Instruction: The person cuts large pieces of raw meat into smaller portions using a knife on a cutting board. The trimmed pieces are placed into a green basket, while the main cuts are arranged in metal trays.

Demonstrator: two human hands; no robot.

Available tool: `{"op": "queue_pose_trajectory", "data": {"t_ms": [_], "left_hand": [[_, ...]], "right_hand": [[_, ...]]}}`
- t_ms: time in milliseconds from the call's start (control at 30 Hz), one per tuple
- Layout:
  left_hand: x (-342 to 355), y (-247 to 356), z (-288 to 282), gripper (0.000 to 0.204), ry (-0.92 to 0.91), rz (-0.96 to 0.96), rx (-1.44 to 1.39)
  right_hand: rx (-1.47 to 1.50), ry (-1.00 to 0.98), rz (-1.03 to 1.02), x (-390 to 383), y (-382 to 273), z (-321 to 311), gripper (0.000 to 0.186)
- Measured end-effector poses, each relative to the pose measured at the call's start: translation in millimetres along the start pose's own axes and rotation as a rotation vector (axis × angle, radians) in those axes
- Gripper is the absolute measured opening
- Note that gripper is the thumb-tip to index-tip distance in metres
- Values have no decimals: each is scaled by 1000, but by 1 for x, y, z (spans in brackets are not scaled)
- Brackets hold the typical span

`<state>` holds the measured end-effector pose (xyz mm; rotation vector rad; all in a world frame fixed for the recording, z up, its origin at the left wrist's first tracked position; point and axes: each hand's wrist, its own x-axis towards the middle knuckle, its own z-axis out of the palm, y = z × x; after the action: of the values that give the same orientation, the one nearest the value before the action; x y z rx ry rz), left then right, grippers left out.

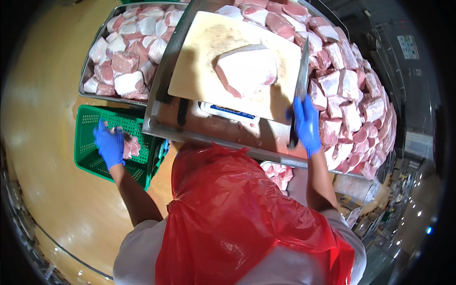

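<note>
My right hand [306, 124], in a blue glove, is wrapped round the dark handle of a long knife [302, 78]. The blade points away from me along the right edge of a cream cutting board [199, 61]. A large slab of pale, fat-covered meat [247, 69] lies on the board, touched by neither hand. To the left, my gloved left hand [109, 145] is over a green perforated basket [85, 154], its fingers apart. A small piece of pink meat [131, 146] is in the basket beside that hand, and I see no grip on it.
A metal tray of meat chunks [126, 61] stands at the far left. A big heap of cut meat [349, 104] fills the right side. Under the board's near edge is a white and blue device [230, 112] on the steel table [199, 130]. More meat [278, 175] sits below the table edge.
</note>
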<state>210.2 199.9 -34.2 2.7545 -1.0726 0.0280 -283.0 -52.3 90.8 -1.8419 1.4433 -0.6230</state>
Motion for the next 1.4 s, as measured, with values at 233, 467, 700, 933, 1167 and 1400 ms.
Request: {"op": "queue_pose_trajectory", "data": {"t_ms": [233, 467, 700, 933, 1167, 1400], "left_hand": [[-14, 303, -18, 90, -474, 446, -1167], [76, 328, -17, 83, -721, 598, -1243], [72, 317, -13, 33, 193, 827, -978], [-58, 296, 6, 24, 224, 551, -918], [-50, 292, 21, 11, 244, 527, -851], [-54, 277, 25, 11, 295, 515, -877]], "right_hand": [[481, -112, 41, 119, 13, 42, 30], [432, -100, -1, 34, 5, 41, 31], [496, -166, 186, -41, 5, 31, 20], [-316, -80, -422, -20, -14, 49, 13], [-594, -256, -498, 22, -66, 87, 20], [-910, -431, -312, 4, 22, 1, 19]]}}
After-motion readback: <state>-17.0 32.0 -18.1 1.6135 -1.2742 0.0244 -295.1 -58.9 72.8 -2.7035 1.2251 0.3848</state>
